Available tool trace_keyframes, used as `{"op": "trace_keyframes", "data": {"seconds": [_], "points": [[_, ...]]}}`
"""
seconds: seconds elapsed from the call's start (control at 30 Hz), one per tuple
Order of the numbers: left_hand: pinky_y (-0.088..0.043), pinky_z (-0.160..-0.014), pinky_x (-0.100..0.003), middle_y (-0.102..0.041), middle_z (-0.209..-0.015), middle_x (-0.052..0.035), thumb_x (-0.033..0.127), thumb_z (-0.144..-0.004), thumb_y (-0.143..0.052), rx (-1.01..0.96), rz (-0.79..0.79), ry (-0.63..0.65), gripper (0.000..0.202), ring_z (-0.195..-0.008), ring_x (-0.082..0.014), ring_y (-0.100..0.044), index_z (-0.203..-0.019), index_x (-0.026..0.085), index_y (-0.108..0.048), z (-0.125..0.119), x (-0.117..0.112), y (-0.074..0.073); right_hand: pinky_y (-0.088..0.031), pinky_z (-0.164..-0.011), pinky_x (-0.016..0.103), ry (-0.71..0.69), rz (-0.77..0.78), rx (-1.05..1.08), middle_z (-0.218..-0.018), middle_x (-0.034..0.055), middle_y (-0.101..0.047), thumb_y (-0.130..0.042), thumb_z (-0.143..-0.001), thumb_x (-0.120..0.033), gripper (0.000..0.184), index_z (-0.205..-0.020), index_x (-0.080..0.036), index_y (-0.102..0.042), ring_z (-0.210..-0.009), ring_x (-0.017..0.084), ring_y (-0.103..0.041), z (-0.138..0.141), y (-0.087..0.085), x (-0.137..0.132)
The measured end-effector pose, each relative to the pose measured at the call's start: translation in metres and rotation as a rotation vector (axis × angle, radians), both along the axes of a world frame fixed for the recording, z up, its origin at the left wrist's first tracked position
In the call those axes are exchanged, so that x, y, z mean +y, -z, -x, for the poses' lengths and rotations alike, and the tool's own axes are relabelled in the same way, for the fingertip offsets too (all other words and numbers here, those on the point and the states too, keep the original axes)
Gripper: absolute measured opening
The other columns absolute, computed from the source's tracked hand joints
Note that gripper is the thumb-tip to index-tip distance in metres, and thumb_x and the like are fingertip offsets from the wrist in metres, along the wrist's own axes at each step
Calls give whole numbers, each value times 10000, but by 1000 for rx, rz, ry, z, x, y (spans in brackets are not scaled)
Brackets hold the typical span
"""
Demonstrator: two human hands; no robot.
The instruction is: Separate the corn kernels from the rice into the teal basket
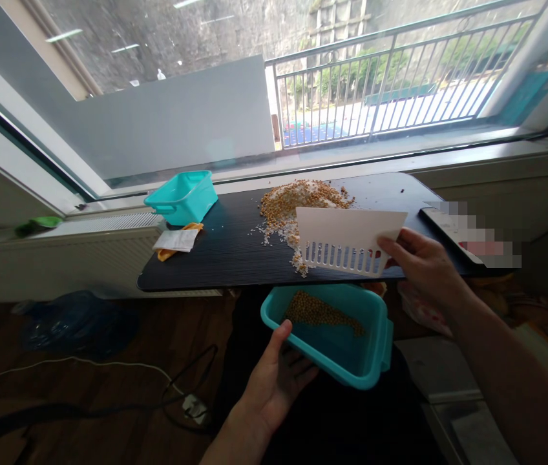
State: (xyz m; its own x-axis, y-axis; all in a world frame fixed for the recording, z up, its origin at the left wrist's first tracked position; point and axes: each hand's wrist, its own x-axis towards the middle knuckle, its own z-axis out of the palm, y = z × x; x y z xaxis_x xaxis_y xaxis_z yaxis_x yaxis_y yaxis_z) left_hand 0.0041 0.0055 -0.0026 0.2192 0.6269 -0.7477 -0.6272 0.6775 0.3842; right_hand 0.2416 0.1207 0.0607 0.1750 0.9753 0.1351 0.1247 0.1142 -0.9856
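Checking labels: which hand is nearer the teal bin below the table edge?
Left. The left hand grips the teal bin at its near rim; the right hand is above it, holding the white scraper.

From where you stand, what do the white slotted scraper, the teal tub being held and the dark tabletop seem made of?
White slotted scraper in the right hand: thin, stiff, matte sheet with clean slots, likely plastic. Teal tub in the left hand: smooth, faintly glossy, rounded rim, moulded plastic. Tabletop: dark, matte, finely ribbed; laminate or wood, unclear.
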Motion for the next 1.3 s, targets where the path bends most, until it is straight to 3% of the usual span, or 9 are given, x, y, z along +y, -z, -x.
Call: {"op": "trace_keyframes", "data": {"seconds": [0.4,0.9,1.3], "points": [[-501,-894,-372,-645,-1162,-155,509,-830,-582,4,16,-7,571,-969,-261,-656,-1245,118,-540,0,1,-2,-551,-539,263,-32,-18,5,-753,2,-716,-759,-678,-431,311,-889,-207,-713,-623,159,-637,3,11,5],[-507,-887,-371,-660,-1104,-146,509,-817,-603,3,15,-11,565,-939,-254,-659,-1223,119,-549,0,1,0,-563,-559,281,-68,0,54,-807,6,-733,-751,-691,-426,301,-899,-212,-712,-667,177,-659,9,13,1],[-477,-949,-392,-630,-1192,-159,517,-817,-599,-4,7,-6,592,-987,-262,-650,-1258,128,-525,1,0,0,-566,-581,268,-80,30,28,-805,6,-721,-745,-699,-435,283,-867,-211,-709,-666,160,-649,11,12,-4]]}}
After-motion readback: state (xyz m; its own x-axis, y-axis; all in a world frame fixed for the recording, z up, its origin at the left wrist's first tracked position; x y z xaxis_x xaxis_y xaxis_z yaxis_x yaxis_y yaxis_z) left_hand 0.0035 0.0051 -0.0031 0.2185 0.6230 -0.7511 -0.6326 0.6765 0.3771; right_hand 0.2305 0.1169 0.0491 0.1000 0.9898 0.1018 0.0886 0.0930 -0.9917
